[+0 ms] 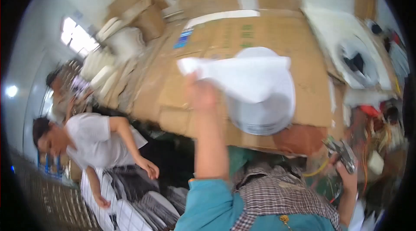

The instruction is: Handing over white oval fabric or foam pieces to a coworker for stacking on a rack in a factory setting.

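Head view: limp sheet, held at one end

My left hand point(203, 94) seems to pinch the white sheet point(251, 77) near its left end, though blur hides the fingertips. Gripped on one side only, it could fold or slip. The sheet hangs over the pale stack point(262, 118) on the cardboard point(312, 96); if its free end drags, it might shift the pieces beneath. My right hand point(346, 174) is wrapped round a metal tool point(345, 156), well apart; a careless swing could snag the yellow tube point(317, 169) nearby.

Cardboard-covered table point(167, 86), stack of pale rounded sheets point(261, 120)
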`<state>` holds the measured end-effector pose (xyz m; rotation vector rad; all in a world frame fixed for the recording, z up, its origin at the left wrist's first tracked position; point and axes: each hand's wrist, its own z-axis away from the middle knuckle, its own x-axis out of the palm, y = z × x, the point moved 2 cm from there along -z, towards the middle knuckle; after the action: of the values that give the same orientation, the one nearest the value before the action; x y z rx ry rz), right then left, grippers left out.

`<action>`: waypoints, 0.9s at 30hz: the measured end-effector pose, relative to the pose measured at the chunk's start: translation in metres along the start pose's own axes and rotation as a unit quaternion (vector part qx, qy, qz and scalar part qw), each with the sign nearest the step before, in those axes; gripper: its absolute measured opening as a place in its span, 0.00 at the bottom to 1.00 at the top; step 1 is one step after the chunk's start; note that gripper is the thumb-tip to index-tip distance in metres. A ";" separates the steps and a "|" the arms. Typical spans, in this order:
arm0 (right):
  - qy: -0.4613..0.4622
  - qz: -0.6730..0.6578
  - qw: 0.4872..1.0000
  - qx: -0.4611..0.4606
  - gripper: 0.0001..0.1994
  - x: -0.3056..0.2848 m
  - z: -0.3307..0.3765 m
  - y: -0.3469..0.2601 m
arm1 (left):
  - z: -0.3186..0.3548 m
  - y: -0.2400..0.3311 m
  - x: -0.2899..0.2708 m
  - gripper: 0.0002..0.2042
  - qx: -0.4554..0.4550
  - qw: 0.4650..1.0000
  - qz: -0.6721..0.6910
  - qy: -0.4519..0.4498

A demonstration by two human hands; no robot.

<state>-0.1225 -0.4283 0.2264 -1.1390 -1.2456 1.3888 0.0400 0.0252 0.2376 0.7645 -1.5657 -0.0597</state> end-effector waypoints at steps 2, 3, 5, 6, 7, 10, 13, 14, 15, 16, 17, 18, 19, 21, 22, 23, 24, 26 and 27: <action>0.011 -0.014 1.000 0.005 0.30 0.005 0.001 -0.009 | 0.028 0.052 0.006 0.19 0.018 0.999 0.026 0.040; -0.006 -0.035 0.999 0.002 0.31 0.010 0.003 -0.013 | 0.036 0.073 -0.003 0.19 0.038 0.997 -0.027 0.059; -0.001 -0.049 0.999 0.023 0.32 0.019 0.008 -0.018 | 0.045 0.111 -0.035 0.19 0.026 0.995 -0.075 -0.062; -0.013 -0.062 0.997 0.043 0.32 0.018 0.012 -0.020 | 0.054 0.127 -0.052 0.19 0.019 0.994 -0.093 -0.052; -0.007 -0.062 0.997 0.045 0.32 0.016 0.018 -0.021 | 0.062 0.140 -0.070 0.19 0.013 0.993 -0.112 -0.041; 0.055 -0.024 0.998 0.026 0.31 0.016 0.027 -0.026 | 0.077 0.158 -0.076 0.19 0.025 0.999 -0.030 -0.020; 0.111 -0.010 0.994 0.001 0.31 0.006 0.040 -0.037 | 0.092 0.187 -0.092 0.20 0.084 0.995 -0.043 0.032; 0.104 0.014 0.994 0.022 0.31 0.003 0.046 -0.039 | 0.099 0.198 -0.097 0.19 0.092 0.994 -0.045 0.032; 0.097 0.038 0.994 0.041 0.31 0.000 0.051 -0.041 | 0.102 0.204 -0.104 0.19 0.089 0.995 -0.043 0.033; 0.058 0.049 0.996 0.050 0.31 0.000 0.055 -0.043 | 0.104 0.208 -0.110 0.19 0.081 0.997 -0.015 0.000; 0.060 0.051 0.996 0.051 0.31 0.004 0.058 -0.042 | 0.106 0.212 -0.116 0.19 0.074 0.997 0.012 -0.032; 0.038 0.018 0.998 0.046 0.30 0.012 0.063 -0.039 | 0.106 0.215 -0.127 0.19 0.133 0.988 -0.020 0.070; 0.017 -0.015 0.999 0.039 0.30 0.021 0.066 -0.038 | 0.105 0.216 -0.132 0.19 0.128 0.989 -0.018 0.069; 0.014 -0.046 0.998 0.035 0.29 0.039 0.063 -0.035 | 0.108 0.222 -0.136 0.19 0.138 0.987 -0.005 0.079; 0.025 -0.057 0.998 0.029 0.29 0.045 0.060 -0.033 | 0.110 0.223 -0.140 0.19 0.136 0.988 -0.004 0.078; 0.035 -0.069 0.997 0.022 0.28 0.050 0.057 -0.032 | 0.112 0.223 -0.143 0.19 0.132 0.990 -0.008 0.057; 0.059 -0.073 0.995 0.017 0.26 0.056 0.053 -0.031 | 0.114 0.224 -0.145 0.19 0.129 0.991 -0.013 0.037; 0.094 -0.052 0.994 -0.010 0.24 0.061 0.049 -0.030 | 0.112 0.212 -0.129 0.19 0.191 0.969 -0.058 0.147; 0.126 -0.033 0.991 -0.036 0.21 0.061 0.049 -0.031 | 0.114 0.209 -0.122 0.20 0.252 0.928 -0.104 0.254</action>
<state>-0.1781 -0.3736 0.2569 -1.2691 -1.1482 1.1197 -0.1592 0.2019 0.2106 1.2365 -0.9989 0.3751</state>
